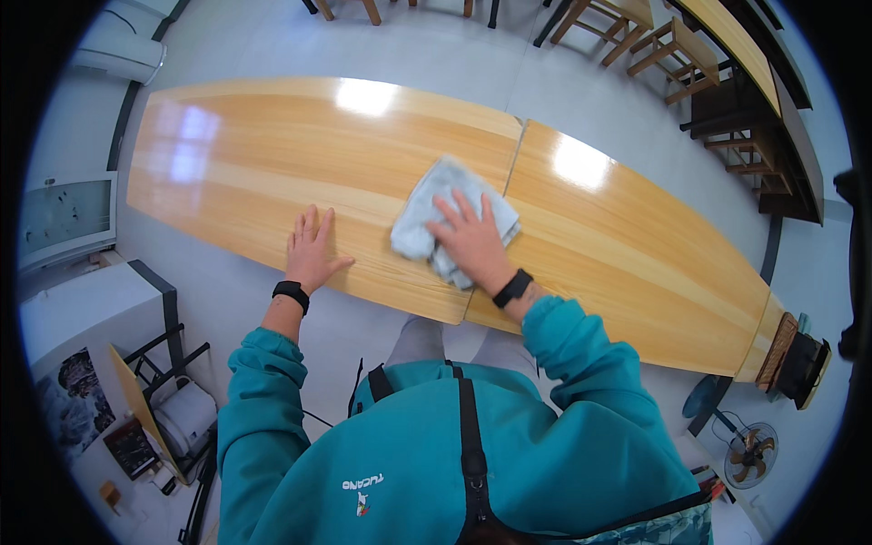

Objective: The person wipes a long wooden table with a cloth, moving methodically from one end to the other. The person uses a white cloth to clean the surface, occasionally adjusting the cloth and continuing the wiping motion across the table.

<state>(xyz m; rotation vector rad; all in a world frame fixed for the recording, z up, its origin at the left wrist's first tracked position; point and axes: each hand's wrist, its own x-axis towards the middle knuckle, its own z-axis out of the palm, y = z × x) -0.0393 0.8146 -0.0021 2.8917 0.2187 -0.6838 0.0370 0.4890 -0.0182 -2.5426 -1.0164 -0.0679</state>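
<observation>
A folded pale blue-grey cloth lies on a long, glossy wooden table, beside the seam between two table sections. My right hand presses down on the cloth, fingers spread over its upper side; the palm's grip underneath is hidden. To the left, my left hand rests flat near the table's front edge with fingers apart, holding nothing. Each wrist wears a black band.
Wooden stools and a dark-sided table stand beyond, at upper right. A wicker basket and a black container sit at the right end. A standing fan is at lower right. At lower left stands a small table.
</observation>
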